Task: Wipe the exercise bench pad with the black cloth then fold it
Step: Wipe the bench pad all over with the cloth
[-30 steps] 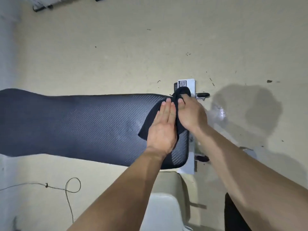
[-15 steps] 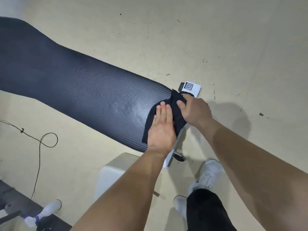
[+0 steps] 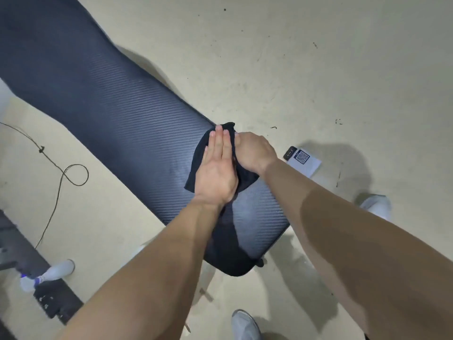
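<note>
The long black ribbed bench pad runs diagonally from the upper left to the lower middle. The black cloth lies on the pad near its far edge, mostly hidden under both hands. My left hand rests flat on the cloth, fingers straight and together, pressing it down. My right hand sits just to the right, fingers curled around the cloth's right edge. The pad's near end shines a little.
A white card with a QR code lies on the floor to the right of the pad. A thin cable loop lies at the left. A spray bottle and dark equipment sit at the lower left. My white shoes show below.
The view has swung, so the pad now runs steeply across the frame. Both hands and the cloth have slid along the pad away from its near end, uncovering that end.
</note>
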`<state>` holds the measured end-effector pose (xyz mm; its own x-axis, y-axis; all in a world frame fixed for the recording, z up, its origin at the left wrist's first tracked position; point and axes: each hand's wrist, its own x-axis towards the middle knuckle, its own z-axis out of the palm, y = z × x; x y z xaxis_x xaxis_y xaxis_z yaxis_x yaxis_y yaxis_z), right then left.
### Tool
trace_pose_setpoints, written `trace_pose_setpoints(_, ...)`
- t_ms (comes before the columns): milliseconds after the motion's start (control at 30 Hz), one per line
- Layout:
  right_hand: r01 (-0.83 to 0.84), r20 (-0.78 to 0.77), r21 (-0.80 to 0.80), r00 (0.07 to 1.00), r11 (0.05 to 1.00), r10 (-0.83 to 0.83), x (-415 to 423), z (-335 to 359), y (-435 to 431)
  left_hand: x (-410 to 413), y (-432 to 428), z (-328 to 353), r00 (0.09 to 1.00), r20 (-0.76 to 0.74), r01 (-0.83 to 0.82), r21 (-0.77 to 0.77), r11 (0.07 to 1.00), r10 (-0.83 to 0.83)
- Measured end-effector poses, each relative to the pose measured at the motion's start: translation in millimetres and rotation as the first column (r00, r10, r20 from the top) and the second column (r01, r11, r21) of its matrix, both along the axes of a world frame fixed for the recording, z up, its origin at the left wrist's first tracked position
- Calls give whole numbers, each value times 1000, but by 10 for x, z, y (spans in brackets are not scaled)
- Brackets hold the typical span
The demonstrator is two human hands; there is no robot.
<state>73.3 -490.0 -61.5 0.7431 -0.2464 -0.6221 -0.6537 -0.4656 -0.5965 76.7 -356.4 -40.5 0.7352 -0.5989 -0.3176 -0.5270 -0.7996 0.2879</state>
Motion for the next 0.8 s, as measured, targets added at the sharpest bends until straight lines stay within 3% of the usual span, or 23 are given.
trace_pose_setpoints(133,-153,-50,110,986,982,159,515,-16,-99,612,-50,27,996,-16,-88,78,993,90)
trace_pose_setpoints(267,-292,43,213,956,933,289,280,48,-311,299,-255,54,968,4,-250,101,963,251)
trace_pose_setpoints(433,-337,38,182,941,924,336,-484,42,-537,-656,-403,96,947,-39,-306,189,933,318)
trace_pose_setpoints(600,-325,-51,186,939,927,340,-1245,117,-607,-1246,-472,200,965,-90,-215,263,940,246)
trace_pose_setpoints(700,-288,-91,162,948,944,305,-1168,126,-586,-1238,-461,236,961,-114,-219,248,944,253)
trace_pose_setpoints(800,-257,-149,165,948,952,282,-883,169,-522,-1046,-475,215,925,-101,-336,239,911,367)
